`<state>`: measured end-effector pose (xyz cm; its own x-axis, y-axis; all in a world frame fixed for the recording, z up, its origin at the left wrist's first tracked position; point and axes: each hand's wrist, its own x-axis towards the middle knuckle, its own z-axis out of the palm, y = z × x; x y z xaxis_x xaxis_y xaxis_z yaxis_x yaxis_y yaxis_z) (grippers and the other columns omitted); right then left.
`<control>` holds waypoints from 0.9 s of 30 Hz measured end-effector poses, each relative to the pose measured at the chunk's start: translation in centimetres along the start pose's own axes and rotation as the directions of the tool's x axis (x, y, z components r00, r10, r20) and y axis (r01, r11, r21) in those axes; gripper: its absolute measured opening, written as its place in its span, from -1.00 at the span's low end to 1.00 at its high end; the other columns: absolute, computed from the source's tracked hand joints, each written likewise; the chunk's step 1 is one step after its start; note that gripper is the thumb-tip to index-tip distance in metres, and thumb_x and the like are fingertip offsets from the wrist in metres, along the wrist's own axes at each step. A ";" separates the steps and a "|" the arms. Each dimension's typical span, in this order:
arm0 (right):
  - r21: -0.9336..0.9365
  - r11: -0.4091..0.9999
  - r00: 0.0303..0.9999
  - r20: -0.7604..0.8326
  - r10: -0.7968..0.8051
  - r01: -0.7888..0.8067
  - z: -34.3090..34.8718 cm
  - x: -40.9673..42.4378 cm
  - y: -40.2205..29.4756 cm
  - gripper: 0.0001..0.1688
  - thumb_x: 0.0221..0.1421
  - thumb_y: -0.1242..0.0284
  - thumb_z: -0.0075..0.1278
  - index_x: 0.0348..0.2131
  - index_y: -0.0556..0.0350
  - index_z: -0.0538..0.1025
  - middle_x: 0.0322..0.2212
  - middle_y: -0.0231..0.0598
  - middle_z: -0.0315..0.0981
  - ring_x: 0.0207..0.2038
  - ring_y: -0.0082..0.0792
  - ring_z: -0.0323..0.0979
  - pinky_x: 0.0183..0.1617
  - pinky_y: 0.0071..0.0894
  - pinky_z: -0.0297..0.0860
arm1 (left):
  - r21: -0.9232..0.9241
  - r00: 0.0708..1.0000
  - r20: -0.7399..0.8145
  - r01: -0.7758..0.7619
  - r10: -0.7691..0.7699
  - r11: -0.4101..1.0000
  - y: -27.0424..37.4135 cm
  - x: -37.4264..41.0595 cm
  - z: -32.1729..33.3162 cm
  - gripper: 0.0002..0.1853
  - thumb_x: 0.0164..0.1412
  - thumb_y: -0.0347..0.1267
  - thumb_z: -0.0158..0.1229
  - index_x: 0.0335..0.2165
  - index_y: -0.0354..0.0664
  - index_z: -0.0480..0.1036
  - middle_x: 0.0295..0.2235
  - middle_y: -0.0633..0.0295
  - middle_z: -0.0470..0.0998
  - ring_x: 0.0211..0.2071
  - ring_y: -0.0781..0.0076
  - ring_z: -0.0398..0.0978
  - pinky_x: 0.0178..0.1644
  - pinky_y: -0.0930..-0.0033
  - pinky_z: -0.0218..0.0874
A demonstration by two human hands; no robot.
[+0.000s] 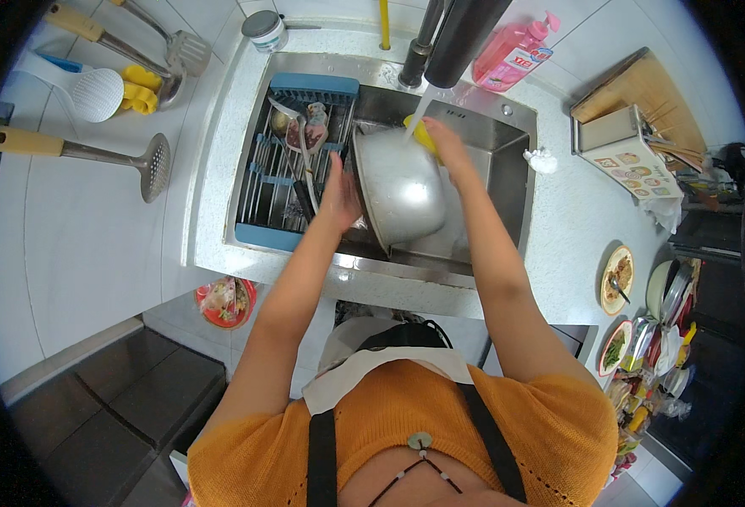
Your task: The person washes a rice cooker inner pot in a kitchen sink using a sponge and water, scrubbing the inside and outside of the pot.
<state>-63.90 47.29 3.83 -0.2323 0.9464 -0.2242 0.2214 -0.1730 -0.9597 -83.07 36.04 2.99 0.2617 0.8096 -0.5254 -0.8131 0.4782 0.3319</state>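
A metal pot (404,190) is tilted on its side in the stainless steel sink (505,165), its outer wall facing right. At its rim on the left is my left hand (340,193), partly hidden behind the pot's edge; its thumb points up. My right hand (445,146) holds a yellow sponge (424,136) against the upper right of the pot. From the black faucet (448,60) water runs down onto the pot's wall. Left of the pot, a drying rack with blue ends (314,84) bears spoons, a black-handled utensil and a small patterned dish (312,130).
A pink soap bottle (513,57) stands behind the sink, a lidded jar (264,32) at the back left. Ladles and a skimmer (155,168) hang on the left wall. Along the right counter are a utensil holder (629,155), a plate of food (616,279) and bowls.
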 end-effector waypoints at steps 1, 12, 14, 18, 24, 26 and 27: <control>0.020 0.999 0.999 0.013 -0.034 0.033 0.3 -0.5 -0.3 -0.58 0.15 0.27 -0.21 -0.14 0.21 0.43 -0.12 -0.29 0.37 -0.09 -0.45 0.29 0.00 -0.52 0.17 | 0.026 0.997 -0.057 -0.042 0.043 0.999 1.3 1.2 0.8 -0.23 0.11 0.20 -0.22 -0.02 -0.27 0.25 -0.06 0.07 0.36 -0.05 0.21 0.32 0.02 0.19 0.12; -0.595 0.504 0.752 0.290 -0.593 0.626 0.3 -6.4 -1.3 -0.51 -0.06 0.36 -0.06 -0.07 0.01 0.37 -0.02 -0.14 0.24 0.04 -0.02 0.14 0.13 -0.08 0.04 | 0.621 0.955 -0.030 -0.214 0.296 0.754 0.4 2.0 4.2 -0.63 0.15 -0.24 0.01 -0.17 -0.31 0.35 -0.28 0.24 0.46 -0.27 0.42 0.40 -0.15 0.38 0.20; -0.636 0.428 0.727 0.330 -0.602 0.643 0.0 -7.9 -1.4 -0.49 -0.06 0.32 -0.03 -0.05 -0.04 0.36 -0.01 -0.21 0.22 0.06 -0.01 0.11 0.14 -0.13 0.05 | 0.666 0.958 0.076 -0.255 0.277 0.701 -0.6 1.5 3.1 -0.58 0.09 -0.31 0.06 -0.09 -0.30 0.28 -0.22 0.27 0.43 -0.20 0.51 0.35 -0.09 0.47 0.14; -0.685 0.355 0.726 0.374 -0.578 0.636 -0.5 -8.8 -1.0 -0.47 -0.05 0.30 -0.03 -0.03 -0.03 0.33 0.02 -0.23 0.18 0.06 -0.01 0.10 0.15 -0.16 0.05 | 0.474 0.980 0.052 -0.195 0.194 0.858 -3.0 -0.7 1.4 -0.69 0.08 -0.35 0.05 -0.19 -0.27 0.36 -0.31 0.33 0.44 -0.28 0.63 0.34 -0.17 0.56 0.13; -0.580 0.658 0.875 0.268 -0.403 0.480 0.9 -3.0 0.3 -0.50 0.07 0.28 -0.17 -0.01 0.09 0.29 -0.04 -0.06 0.25 0.03 -0.02 0.16 0.14 -0.23 0.07 | 0.721 0.917 0.119 -0.343 0.380 0.602 -5.1 -0.4 -1.8 -0.76 -0.03 -0.49 -0.02 -0.30 -0.31 0.40 -0.48 0.41 0.40 -0.45 0.67 0.28 -0.36 0.59 0.13; -0.540 0.779 0.946 0.230 -0.227 0.318 0.6 -0.5 1.2 -0.48 0.14 0.23 -0.26 0.02 0.10 0.26 -0.03 -0.03 0.25 0.03 -0.04 0.18 0.14 -0.27 0.07 | 0.772 0.913 0.122 -0.334 0.390 0.541 -5.6 -1.3 -2.1 -0.73 -0.05 -0.52 -0.03 -0.28 -0.32 0.40 -0.47 0.39 0.42 -0.46 0.65 0.30 -0.36 0.59 0.15; -0.545 0.801 0.966 0.203 -0.159 0.246 0.3 0.7 2.0 -0.47 0.16 0.19 -0.32 0.04 0.11 0.25 -0.02 -0.01 0.25 0.04 -0.05 0.18 0.14 -0.28 0.07 | 0.773 0.916 0.130 -0.334 0.381 0.540 -5.8 -1.6 -2.3 -0.72 -0.05 -0.49 -0.01 -0.27 -0.33 0.39 -0.48 0.39 0.40 -0.46 0.66 0.28 -0.37 0.59 0.13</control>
<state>-63.87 47.50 1.68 -0.4523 0.8864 -0.0988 0.6366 0.2432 -0.7319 -79.99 31.17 0.12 -0.0025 0.9675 -0.2530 -0.1243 0.2507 0.9600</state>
